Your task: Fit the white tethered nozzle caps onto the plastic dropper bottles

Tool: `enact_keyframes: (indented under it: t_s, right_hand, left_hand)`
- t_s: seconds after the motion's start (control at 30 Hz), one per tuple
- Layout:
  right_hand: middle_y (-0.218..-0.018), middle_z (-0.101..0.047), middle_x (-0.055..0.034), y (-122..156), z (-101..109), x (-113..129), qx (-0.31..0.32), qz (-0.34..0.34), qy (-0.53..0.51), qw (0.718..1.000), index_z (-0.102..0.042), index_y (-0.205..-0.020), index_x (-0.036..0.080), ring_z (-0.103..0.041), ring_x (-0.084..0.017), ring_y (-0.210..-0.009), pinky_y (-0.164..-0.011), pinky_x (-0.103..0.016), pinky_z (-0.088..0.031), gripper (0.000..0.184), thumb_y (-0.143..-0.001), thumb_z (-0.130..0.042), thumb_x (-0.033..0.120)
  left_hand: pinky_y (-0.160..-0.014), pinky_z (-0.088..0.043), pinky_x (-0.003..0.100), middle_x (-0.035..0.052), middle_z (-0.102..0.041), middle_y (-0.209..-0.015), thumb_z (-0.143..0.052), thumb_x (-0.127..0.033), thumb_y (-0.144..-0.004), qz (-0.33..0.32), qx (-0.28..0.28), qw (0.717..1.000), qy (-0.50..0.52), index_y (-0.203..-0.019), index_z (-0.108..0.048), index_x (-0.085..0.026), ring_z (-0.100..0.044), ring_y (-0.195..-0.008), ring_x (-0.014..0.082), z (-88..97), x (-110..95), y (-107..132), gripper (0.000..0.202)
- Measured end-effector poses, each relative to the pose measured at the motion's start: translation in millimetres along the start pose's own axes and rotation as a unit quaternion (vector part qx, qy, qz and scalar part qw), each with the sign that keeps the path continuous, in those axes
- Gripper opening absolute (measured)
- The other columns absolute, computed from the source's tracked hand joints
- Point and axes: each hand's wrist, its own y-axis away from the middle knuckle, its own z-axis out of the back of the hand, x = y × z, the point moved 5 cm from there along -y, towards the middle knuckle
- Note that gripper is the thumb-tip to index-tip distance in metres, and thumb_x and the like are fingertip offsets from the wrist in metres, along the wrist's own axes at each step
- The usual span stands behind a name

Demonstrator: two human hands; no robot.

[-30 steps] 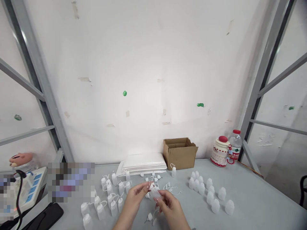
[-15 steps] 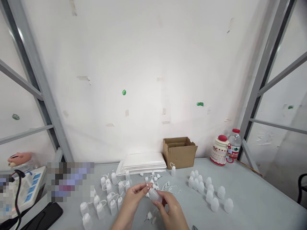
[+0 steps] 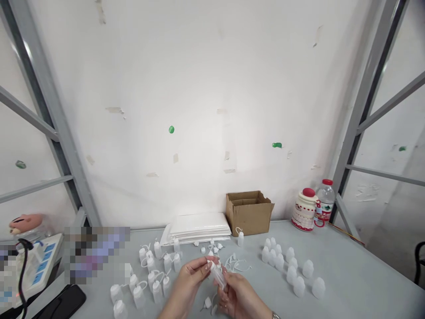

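Observation:
Over the front middle of the table I hold a small translucent plastic squeeze bottle (image 3: 218, 277), tilted with its top toward the upper left. My right hand (image 3: 241, 293) has its fingers closed around the bottle's body. My left hand (image 3: 192, 281) pinches the white cap at the top end; the fingers partly hide it. Left of my hands stand several capped bottles (image 3: 156, 292) with thin looped tubes. Several bottles without nozzle caps (image 3: 299, 287) stand at the right. Loose white nozzle caps (image 3: 207, 303) lie in front of and behind my hands.
A stack of white sheets (image 3: 199, 226) and an open cardboard box (image 3: 250, 219) stand against the wall. A single capped bottle (image 3: 241, 239) is in front of the box. A red-lidded jar (image 3: 303, 212) and water bottle (image 3: 324, 201) stand back right. A black phone (image 3: 63, 303) lies front left.
The bottle has turned more upright in my hands. My right hand has rotated and shifted lower around its body, while my left fingers stay at its top.

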Motion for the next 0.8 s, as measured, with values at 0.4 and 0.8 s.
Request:
enact_keyframes:
  t_s: [0.4, 0.8]
  right_hand:
    - [-0.046, -0.055, 0.0059, -0.4, 10.0, 11.4, -0.137, 0.128, 0.143, 0.972, -0.053, -0.067, 0.017, -0.046, -0.007, -0.036, -0.042, -0.02, -0.035, 0.058, -0.037, -0.074, 0.062]
    - [-0.045, -0.055, 0.0044, 0.8, 7.8, 15.8, -0.127, 0.105, 0.148, 0.975, -0.055, -0.068, 0.016, -0.046, -0.007, -0.033, -0.038, -0.019, -0.033, 0.061, -0.048, -0.06, 0.074]
  left_hand:
    - [-0.093, -0.041, 0.04, 0.0115, -0.073, -0.094, -0.074, -0.045, -0.052, -0.04, -0.109, 0.993, -0.02, -0.081, -0.073, -0.016, -0.061, -0.099, 0.0295, 13.9, 3.9, -2.6, 0.041]
    - [-0.091, -0.042, 0.041, 0.0105, -0.074, -0.088, -0.074, -0.044, -0.05, -0.053, -0.114, 0.991, -0.049, -0.073, -0.074, -0.017, -0.062, -0.094, 0.0306, 11.3, 0.4, -0.8, 0.036]
